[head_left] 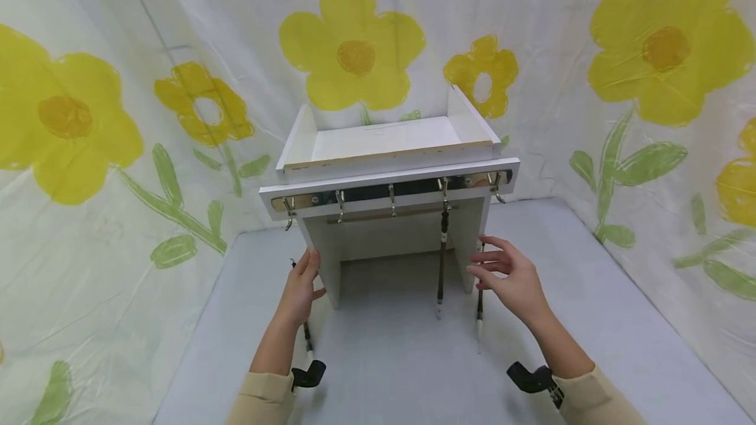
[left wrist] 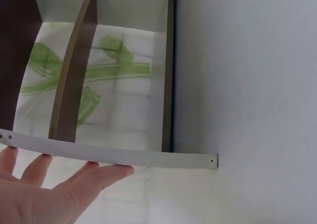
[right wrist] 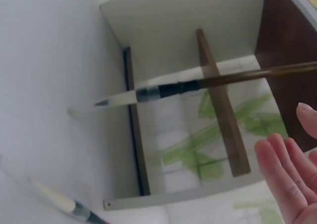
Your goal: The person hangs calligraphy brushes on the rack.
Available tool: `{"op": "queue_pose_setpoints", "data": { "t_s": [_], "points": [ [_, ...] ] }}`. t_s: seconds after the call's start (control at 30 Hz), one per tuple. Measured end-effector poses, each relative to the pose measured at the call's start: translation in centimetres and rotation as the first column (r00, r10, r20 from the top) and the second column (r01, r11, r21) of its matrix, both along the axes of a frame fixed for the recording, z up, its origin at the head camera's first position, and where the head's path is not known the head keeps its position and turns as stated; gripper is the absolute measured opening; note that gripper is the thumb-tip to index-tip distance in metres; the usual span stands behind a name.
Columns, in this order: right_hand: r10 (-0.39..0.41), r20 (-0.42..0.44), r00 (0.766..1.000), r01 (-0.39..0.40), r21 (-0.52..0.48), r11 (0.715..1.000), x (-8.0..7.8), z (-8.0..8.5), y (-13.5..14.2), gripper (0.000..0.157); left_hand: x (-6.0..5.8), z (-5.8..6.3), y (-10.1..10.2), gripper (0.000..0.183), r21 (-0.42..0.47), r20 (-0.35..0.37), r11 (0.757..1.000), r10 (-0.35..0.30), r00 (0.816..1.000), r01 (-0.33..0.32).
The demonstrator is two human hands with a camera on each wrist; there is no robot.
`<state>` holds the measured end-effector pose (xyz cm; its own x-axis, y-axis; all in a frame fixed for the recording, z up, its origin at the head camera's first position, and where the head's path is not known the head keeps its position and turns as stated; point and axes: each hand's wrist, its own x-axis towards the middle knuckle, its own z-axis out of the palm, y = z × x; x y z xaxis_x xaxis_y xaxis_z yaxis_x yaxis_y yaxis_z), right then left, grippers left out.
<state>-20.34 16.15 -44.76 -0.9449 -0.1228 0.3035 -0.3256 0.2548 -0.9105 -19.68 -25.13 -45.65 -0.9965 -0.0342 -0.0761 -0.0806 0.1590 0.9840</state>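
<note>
White rack (head_left: pixel 390 164) at centre of head view, upright on the grey desk (head_left: pixel 390 353). Hook rail (head_left: pixel 378 190) across its front, five hooks.

Left hand (head_left: pixel 300 290): at 7–8 o'clock from rack centre. Fingers (left wrist: pixel 37 170) extended, tips resting on the outside of the left side panel (head_left: pixel 323 261); not clenched.

Right hand (head_left: pixel 512 281): at 4 o'clock from rack centre, beside the right side panel (head_left: pixel 470 231). Fingers parted and relaxed, grasping nothing in the right wrist view.

Hanging brush (head_left: pixel 441 261): on fourth hook from the left, tip down, at 4–5 o'clock from rack centre. Tip contact with desk: cannot tell.

Right outer brush (head_left: pixel 480 307): at 7–8 o'clock from the right hand, upper part near its fingers; contact unclear. Left outer brush (head_left: pixel 308 336): partly behind the left hand, lower end at 6 o'clock from it.

Backdrop (head_left: pixel 549 71): white cloth, yellow flowers.
</note>
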Motion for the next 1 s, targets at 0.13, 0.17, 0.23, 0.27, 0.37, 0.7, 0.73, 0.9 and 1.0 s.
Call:
{"op": "queue_pose_setpoints", "data": {
  "t_s": [0.13, 0.17, 0.23, 0.27, 0.37, 0.7, 0.73, 0.9, 1.0],
  "points": [
    [-0.015, 0.017, 1.0, 0.015, 0.02, 1.0, -0.1, 0.0, 0.6, 0.063, 0.0, 0.0, 0.0, 0.081, -0.004, 0.001, 1.0, 0.006, 1.0, -0.006],
    [-0.023, 0.018, 1.0, 0.022, 0.028, 0.999, -0.1, -0.1, 0.8, 0.063, 0.0, 0.1, 0.0, 0.081, -0.002, 0.0, 1.0, 0.005, 1.0, -0.005],
    [-0.04, 0.025, 0.999, 0.039, 0.04, 0.998, -0.2, -0.1, 1.1, 0.062, -0.1, 0.1, 0.1, 0.081, -0.001, 0.001, 1.0, -0.001, 1.0, 0.001],
    [-0.048, 0.03, 0.998, 0.047, 0.044, 0.998, -0.2, -0.2, 1.3, 0.062, -0.1, 0.1, 0.2, 0.081, -0.002, 0.002, 1.0, -0.003, 1.0, 0.003],
    [-0.067, 0.044, 0.997, 0.064, 0.064, 0.996, -0.3, -0.3, 1.6, 0.061, -0.1, 0.1, 0.2, 0.08, -0.005, -0.001, 1.0, -0.004, 1.0, 0.004],
    [-0.105, 0.09, 0.99, 0.093, 0.129, 0.987, -2.0, -1.4, 2.6, 0.061, -0.2, 0.3, 0.1, 0.079, 0.005, -0.008, 1.0, 0.008, 1.0, -0.008],
    [-0.104, 0.099, 0.99, 0.091, 0.13, 0.987, -2.3, -1.5, 2.6, 0.061, -0.2, 0.3, 0.1, 0.08, 0.009, -0.007, 1.0, 0.01, 1.0, -0.01],
    [-0.106, 0.154, 0.982, 0.088, 0.12, 0.989, -3.3, -2.1, 2.9, 0.062, -0.3, 0.2, 0.0, 0.081, 0.015, 0.001, 1.0, 0.014, 1.0, -0.014],
    [-0.124, 0.197, 0.972, 0.1, 0.128, 0.987, -3.4, -2.7, 3.3, 0.064, -0.2, 0.1, 0.1, 0.083, -0.001, 0.008, 1.0, 0.01, 1.0, -0.01]
  ]
}}
